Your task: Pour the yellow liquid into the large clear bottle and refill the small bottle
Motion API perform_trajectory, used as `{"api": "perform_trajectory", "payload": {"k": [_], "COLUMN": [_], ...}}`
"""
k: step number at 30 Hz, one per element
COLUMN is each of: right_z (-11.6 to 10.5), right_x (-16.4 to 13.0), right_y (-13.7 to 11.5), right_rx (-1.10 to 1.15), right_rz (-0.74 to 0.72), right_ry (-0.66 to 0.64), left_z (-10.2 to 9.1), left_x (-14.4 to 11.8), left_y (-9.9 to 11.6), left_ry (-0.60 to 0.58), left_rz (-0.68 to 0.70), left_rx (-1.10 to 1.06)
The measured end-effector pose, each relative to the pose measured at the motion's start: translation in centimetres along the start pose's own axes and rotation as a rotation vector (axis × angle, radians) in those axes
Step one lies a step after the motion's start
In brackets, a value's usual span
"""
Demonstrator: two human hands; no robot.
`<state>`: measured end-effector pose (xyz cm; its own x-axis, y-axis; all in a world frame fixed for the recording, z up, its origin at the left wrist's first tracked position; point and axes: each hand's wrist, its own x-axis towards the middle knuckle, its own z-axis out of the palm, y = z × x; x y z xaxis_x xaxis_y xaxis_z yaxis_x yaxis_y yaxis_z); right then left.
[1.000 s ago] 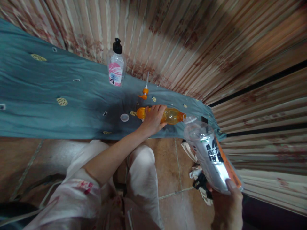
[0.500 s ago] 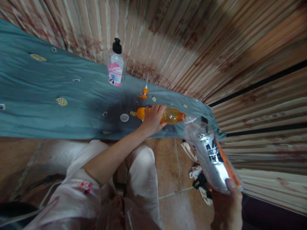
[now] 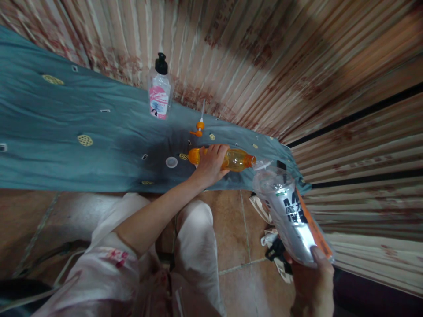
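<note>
My left hand [image 3: 211,164] is wrapped round an orange see-through bottle [image 3: 238,160], which is tilted with its open neck toward the right. Facing that neck is the mouth of a clear plastic bottle [image 3: 287,215] with a silver label and an orange stripe. My right hand [image 3: 312,273] grips this one near its base, the thumb on its side. The two mouths meet or almost meet; I cannot tell whether they touch. Beyond the orange bottle lies an orange pump head [image 3: 199,127] with a thin clear tube. A small whitish round cap [image 3: 171,162] rests left of my left hand.
A clear bottle with a black pump top and pink label [image 3: 160,94] stands at the back of the teal cloth [image 3: 115,127]. A pleated curtain [image 3: 231,57] rises behind it. Straps and cloth items [image 3: 277,251] lie on the tiled floor below.
</note>
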<state>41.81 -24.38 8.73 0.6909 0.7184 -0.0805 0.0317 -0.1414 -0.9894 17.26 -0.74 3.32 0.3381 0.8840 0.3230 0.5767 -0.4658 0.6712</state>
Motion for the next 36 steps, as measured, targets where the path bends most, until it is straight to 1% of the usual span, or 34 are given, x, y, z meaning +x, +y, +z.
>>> {"api": "perform_trajectory", "payload": {"k": [10,15,19,25,29,36], "right_z": [0.4,0.5,0.8,1.4,1.1,0.7], "right_x": [-0.3,-0.1,-0.1,-0.7,-0.6,-0.4], "right_y": [-0.3,-0.3,-0.5,-1.1,-0.9,-0.6], "right_rx": [0.012,0.015,-0.006,-0.002,-0.020,-0.063], "right_rz": [0.013,-0.004,-0.015,-0.033,-0.036,-0.010], "right_ry": [0.031,0.000,-0.001,0.008,-0.001,0.017], "left_z": [0.0,-0.2,-0.2,0.1,0.2,-0.1], "left_x": [0.0,0.0,0.0,0.0,0.0,0.0], "left_y": [0.0,0.1,0.1,-0.2,-0.2,0.0], "left_ry": [-0.008,-0.019,-0.028,-0.001,0.011,-0.013], "left_rz": [-0.006,-0.007,-0.011,0.011,0.006,-0.006], "left_rx": [-0.011,-0.020,-0.014,-0.016,-0.003,0.006]}}
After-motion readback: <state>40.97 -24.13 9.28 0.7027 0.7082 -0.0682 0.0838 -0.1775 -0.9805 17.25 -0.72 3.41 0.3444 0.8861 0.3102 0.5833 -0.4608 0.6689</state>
